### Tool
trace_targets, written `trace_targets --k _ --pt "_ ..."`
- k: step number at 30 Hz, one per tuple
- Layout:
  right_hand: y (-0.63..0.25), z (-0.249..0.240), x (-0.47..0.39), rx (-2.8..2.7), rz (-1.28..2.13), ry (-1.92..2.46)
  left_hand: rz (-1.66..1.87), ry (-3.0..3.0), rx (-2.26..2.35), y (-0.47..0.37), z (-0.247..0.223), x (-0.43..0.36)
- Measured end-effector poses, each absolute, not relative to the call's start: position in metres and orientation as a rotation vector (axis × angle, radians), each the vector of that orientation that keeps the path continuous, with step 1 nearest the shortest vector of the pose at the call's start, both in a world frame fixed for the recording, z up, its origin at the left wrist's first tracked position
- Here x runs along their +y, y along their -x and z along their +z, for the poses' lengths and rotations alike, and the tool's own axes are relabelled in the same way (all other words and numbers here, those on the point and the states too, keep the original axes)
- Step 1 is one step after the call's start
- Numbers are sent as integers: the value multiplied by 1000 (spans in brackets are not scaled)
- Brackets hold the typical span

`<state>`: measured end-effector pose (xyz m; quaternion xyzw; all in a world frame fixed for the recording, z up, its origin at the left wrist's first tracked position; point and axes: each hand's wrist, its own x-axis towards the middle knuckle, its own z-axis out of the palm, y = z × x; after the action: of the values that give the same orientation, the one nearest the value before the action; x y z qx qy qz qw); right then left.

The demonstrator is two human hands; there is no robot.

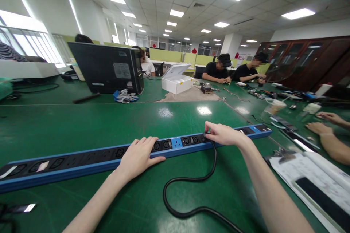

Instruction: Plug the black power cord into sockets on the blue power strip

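A long blue-and-black power strip [176,143] lies slantwise across the green table, its row of sockets facing up. My left hand [139,154] is wrapped over its middle, fingers across the top and thumb along the near side, covering some sockets. Right of the bright blue socket, my right hand [222,134] pinches a black plug [207,136] at a socket in the strip. How deep the plug sits is hidden by my fingers. From it a black power cord [188,179] curves down over the table in an S toward the bottom edge.
At right are a clipboard [284,160] with papers, a phone [322,200] and another person's hands [319,127]. Farther back stand a black computer case [109,69], gloves [125,96] and an open white box [177,83]. Several people sit beyond.
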<state>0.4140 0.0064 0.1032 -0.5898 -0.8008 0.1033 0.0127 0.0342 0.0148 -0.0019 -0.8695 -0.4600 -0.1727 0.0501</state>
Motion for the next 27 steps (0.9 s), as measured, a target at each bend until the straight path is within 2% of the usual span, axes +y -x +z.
trace_targets --k 8,14,27 --pt "-387 93 6 -2545 -54 2021 -516 2653 -1407 -34 0 14" --pt "-377 86 2 -2510 -141 2069 -510 2649 -1398 -35 1 12" --pt "-394 84 12 -2563 183 1853 -529 2668 -1417 -35 0 16"
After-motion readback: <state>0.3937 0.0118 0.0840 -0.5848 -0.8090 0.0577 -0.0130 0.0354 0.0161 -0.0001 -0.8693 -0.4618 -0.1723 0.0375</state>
